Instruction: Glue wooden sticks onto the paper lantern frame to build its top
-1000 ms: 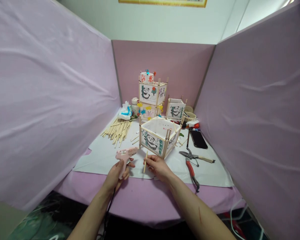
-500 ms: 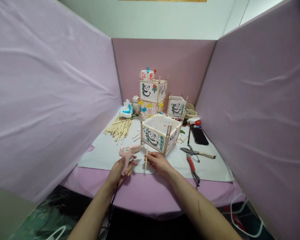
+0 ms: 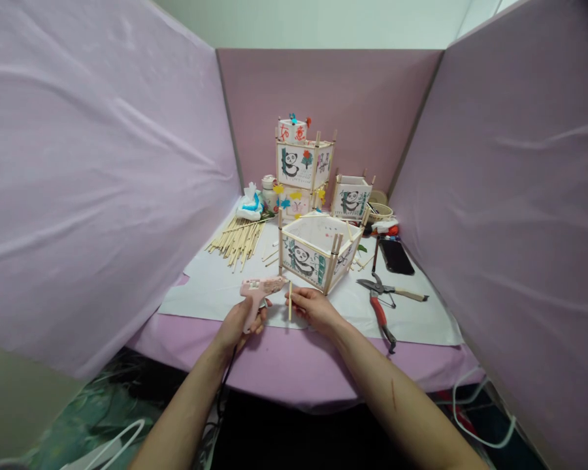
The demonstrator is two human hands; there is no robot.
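Note:
My left hand (image 3: 240, 324) is wrapped round the handle of a pink hot glue gun (image 3: 255, 294), whose nozzle points right. In my right hand (image 3: 313, 307) a short wooden stick (image 3: 290, 301) is pinched upright between the fingertips. The glue gun's tip is close to the stick's upper end; whether they touch I cannot tell. Just behind my right hand stands a lantern frame (image 3: 301, 261) of wooden sticks and white panels with a painted panda, its top open.
A pile of wooden sticks (image 3: 240, 241) lies at left. Pruning shears (image 3: 379, 307) and a black phone (image 3: 396, 256) lie at right. Behind stand a tiered panda lantern (image 3: 296, 166), a smaller lantern box (image 3: 351, 199), a tissue pack (image 3: 249, 205) and a basket (image 3: 381, 212).
The glue gun's nozzle has come closer to the stick's upper end. My view has tilted slightly down, shifting the scene upward.

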